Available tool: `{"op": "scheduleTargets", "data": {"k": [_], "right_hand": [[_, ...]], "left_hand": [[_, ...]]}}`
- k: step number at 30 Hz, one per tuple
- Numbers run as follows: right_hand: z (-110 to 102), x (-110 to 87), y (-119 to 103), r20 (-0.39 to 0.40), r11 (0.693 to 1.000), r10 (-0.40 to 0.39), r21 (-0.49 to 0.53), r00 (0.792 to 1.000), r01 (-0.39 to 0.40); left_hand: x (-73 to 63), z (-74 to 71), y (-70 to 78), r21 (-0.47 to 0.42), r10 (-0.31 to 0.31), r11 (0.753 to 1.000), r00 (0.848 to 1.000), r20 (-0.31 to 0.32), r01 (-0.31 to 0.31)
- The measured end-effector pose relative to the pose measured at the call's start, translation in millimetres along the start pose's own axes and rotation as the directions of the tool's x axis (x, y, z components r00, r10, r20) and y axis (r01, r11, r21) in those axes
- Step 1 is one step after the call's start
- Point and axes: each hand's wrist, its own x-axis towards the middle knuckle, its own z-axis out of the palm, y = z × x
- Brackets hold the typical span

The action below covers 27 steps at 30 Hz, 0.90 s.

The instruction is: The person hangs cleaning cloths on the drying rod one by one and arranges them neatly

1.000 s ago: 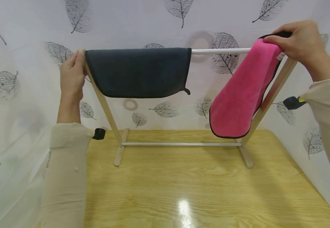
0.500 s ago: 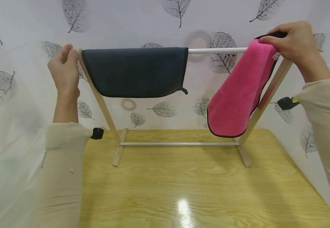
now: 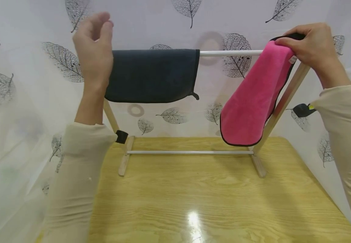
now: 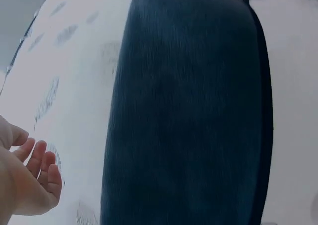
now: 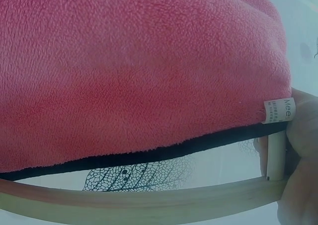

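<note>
A dark blue-grey towel (image 3: 154, 76) with black edging hangs folded over the white top rod (image 3: 230, 53) of a wooden rack. My left hand (image 3: 94, 54) is raised in front of the towel's left end, holding nothing, its fingers loosely bent; in the left wrist view that hand (image 4: 32, 173) is apart from the cloth. At the rod's right end my right hand (image 3: 319, 45) pinches the top of a pink towel (image 3: 254, 101), thumb in front. The pink towel drapes down to the left, black-edged. Its white label (image 5: 279, 111) shows beside the fingers in the right wrist view.
The rack's right post (image 3: 284, 101) slants beside the pink towel. A lower rod (image 3: 190, 152) joins the wooden feet, which stand on a yellow wood-grain table (image 3: 208, 202). A white leaf-print curtain (image 3: 175, 20) hangs behind and at the sides.
My left hand has let go at the rack's left end, then moved up and right to in front of the dark towel's end. My right hand keeps its hold on the pink towel.
</note>
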Motion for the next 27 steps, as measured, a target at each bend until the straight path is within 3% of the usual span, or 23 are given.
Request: {"op": "scheduleTargets", "data": {"k": [4,8,14,24,27], "right_hand": [[0,-0.4,1,-0.001,1.000,-0.005,0.009,1.000,0.005],[0,-0.6,1,0.000,1.000,-0.003,0.008,1.000,0.003],[1,0.6,1,-0.001,1.000,-0.009,0.002,1.000,0.009],[2,1.9,4,-0.002,1.000,-0.014,0.011,1.000,0.014],[2,2.0,3,-0.005,1.000,-0.018,0.015,1.000,0.018]], "left_hand": [[-7.4,24.7,14.1,0.027,0.023,0.999,0.993,0.113,-0.026],[-17.5,49.1,22.2,0.004,0.064,0.998,0.976,0.208,-0.067],[-35.6,85.4,27.1,-0.074,0.118,0.992,0.937,0.328,-0.099],[-57.0,136.9,37.2,-0.111,0.087,0.993,0.878,0.470,-0.040],[-58.4,156.3,44.5,-0.099,0.101,0.993,0.857,0.506,-0.059]]}}
